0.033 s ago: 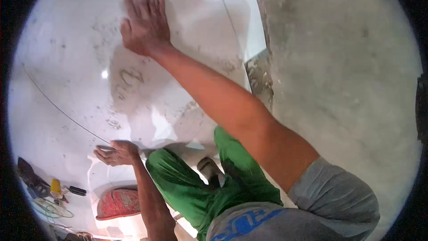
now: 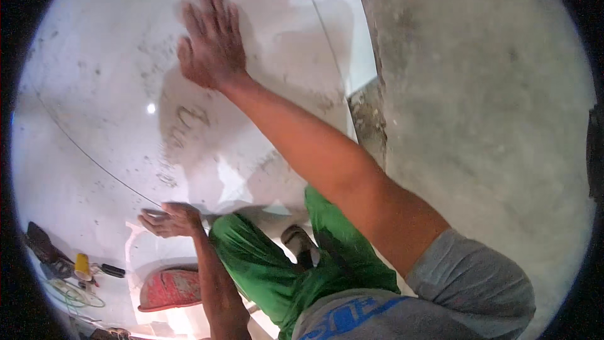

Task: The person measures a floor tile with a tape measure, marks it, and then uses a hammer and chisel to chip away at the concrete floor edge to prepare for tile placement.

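Observation:
A large pale tile (image 2: 119, 63) with grey smudges and scrawled marks spreads below me. My right hand (image 2: 214, 47) lies palm down on it toward the far side, fingers stretched and a little apart. Nearer me, at the left, my left hand (image 2: 173, 220) rests at the dark seam line (image 2: 94, 162) of the tile. Its fingers are extended and loosely apart, with nothing seen in them; the palm side is hidden. Both forearms cross the view, the right one long and nearly straight.
Rough grey concrete (image 2: 484, 88) lies to the right, past the tile's broken edge (image 2: 368, 116). At lower left are a scuffed red rounded object (image 2: 170, 289), a yellow cylindrical item (image 2: 82, 266), a black handle (image 2: 113, 270) and thin coiled cord (image 2: 75, 296). My green-trousered knees (image 2: 251, 252) are close by.
The whole view has shifted slightly, so everything sits a little lower and to the right. Both hands stay in about the same places on the tile.

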The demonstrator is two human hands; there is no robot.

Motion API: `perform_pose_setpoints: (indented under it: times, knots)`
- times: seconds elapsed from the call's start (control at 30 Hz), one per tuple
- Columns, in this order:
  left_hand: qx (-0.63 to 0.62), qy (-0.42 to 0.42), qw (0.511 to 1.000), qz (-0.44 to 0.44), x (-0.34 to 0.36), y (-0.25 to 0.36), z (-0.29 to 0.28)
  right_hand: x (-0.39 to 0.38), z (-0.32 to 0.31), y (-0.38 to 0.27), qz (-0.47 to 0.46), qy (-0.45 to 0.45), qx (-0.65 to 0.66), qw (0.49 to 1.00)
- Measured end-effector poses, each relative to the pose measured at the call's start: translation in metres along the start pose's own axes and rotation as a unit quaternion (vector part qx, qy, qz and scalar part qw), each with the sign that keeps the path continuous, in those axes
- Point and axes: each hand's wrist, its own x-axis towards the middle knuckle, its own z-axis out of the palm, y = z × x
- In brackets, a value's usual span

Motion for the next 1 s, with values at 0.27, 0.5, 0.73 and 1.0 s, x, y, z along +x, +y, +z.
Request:
perform_pose_setpoints:
  times: [0.27,0.5,0.73,1.0]
  knots:
    - [0.02,-0.079,0.993,-0.08,0.011,0.018,-0.002,0.009,-0.019,0.0,0.059,-0.108,-0.038,0.992]
    - [-0.154,-0.116,0.981,-0.024,0.221,0.142,0.039,0.029,-0.03,-0.027,0.05,-0.136,-0.089,0.985]
    - [-0.162,0.028,0.986,-0.008,0.497,0.219,0.073,0.04,-0.017,-0.029,0.013,-0.115,-0.11,0.987]
    - [-0.097,0.008,0.987,-0.128,0.585,0.248,0.079,0.032,-0.012,-0.021,0.031,-0.133,-0.141,0.981]
